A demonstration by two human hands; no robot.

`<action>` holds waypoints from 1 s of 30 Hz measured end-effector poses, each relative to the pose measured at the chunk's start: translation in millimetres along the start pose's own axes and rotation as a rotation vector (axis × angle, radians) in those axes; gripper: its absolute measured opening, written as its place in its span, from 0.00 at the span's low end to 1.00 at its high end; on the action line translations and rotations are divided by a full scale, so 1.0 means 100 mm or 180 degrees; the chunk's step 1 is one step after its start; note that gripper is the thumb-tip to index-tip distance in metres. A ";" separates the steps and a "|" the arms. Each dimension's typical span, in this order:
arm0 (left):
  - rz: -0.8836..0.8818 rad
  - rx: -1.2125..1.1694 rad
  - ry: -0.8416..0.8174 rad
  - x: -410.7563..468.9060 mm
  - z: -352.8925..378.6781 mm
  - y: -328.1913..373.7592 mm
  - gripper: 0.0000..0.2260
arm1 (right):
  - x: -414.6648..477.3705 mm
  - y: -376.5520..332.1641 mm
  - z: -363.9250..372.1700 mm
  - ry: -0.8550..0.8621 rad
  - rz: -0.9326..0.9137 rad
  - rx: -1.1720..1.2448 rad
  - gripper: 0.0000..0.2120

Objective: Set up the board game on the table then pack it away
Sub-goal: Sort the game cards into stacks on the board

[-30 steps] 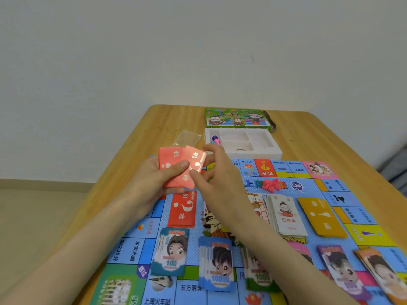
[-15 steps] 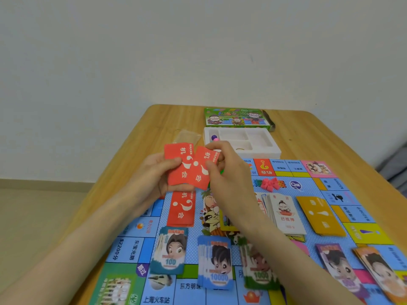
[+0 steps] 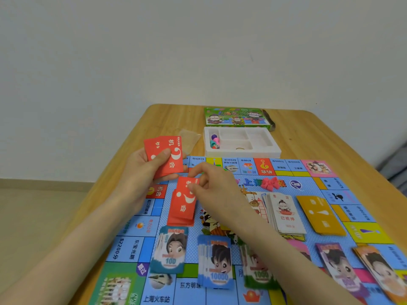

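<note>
Holding a small fan of red cards [image 3: 167, 155] up in the left hand [image 3: 141, 172], thumb laid flat across the faces and the rest curled behind, so it's a firm grip. That fan hangs over the far-left corner of the board [image 3: 308, 179].

The right hand [image 3: 211, 186] is lower down, thumb and fingers [image 3: 197, 170] pinching the far end of the top card [image 3: 187, 194] on the red pile [image 3: 180, 216]. That pile lies on the board just below the fan. Can't tell how the other fingers on that hand sit.

Writing I can read:
- The red backs say 机会 with a big white question mark.
- In front of the pile are the 100 notes [image 3: 169, 252], 10000 notes [image 3: 217, 263] and 1000 notes [image 3: 259, 271].
- The white deck [image 3: 286, 214] on the right says 已抵押, and the yellow deck [image 3: 319, 214] beside it has an exclamation mark.
- Board squares I can make out are $2200分, 东方明珠 and 上海火车站, plus 上海 in the title next to the pink houses [image 3: 269, 182].

Past the far edge of the board, on the tabletop [image 3: 167, 119], sits the white tray [image 3: 273, 150] with coloured tokens [image 3: 214, 140] in its left slot. The green box [image 3: 235, 117] is behind it, print too blurry to read.
</note>
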State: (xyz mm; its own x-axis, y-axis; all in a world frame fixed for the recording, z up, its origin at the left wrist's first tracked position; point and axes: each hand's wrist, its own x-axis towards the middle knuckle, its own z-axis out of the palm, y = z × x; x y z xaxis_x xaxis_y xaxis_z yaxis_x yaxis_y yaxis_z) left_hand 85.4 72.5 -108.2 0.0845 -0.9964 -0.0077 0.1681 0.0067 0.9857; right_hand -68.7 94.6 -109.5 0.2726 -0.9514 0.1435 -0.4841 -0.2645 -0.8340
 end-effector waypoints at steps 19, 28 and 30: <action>-0.0306 -0.0097 -0.0627 -0.12 0.11 0.05 0.14 | 0.02 -0.10 -0.03 0.0704 -0.0301 0.0751 0.04; -0.0440 -0.0755 -0.1089 -0.15 0.16 0.06 0.13 | 0.05 -0.02 -0.08 0.0880 -0.0182 0.0733 0.08; -0.0332 -0.0551 -0.1115 -0.17 0.16 0.05 0.13 | 0.05 -0.02 -0.09 0.0838 -0.0168 0.0894 0.07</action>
State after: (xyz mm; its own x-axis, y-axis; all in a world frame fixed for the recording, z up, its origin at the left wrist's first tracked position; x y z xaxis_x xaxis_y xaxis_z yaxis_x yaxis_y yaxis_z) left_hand 69.0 87.7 -100.6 -0.2764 -0.9608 -0.0190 0.3237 -0.1117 0.9395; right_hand -73.4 88.7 -102.1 0.0507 -0.9553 0.2914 -0.2187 -0.2953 -0.9300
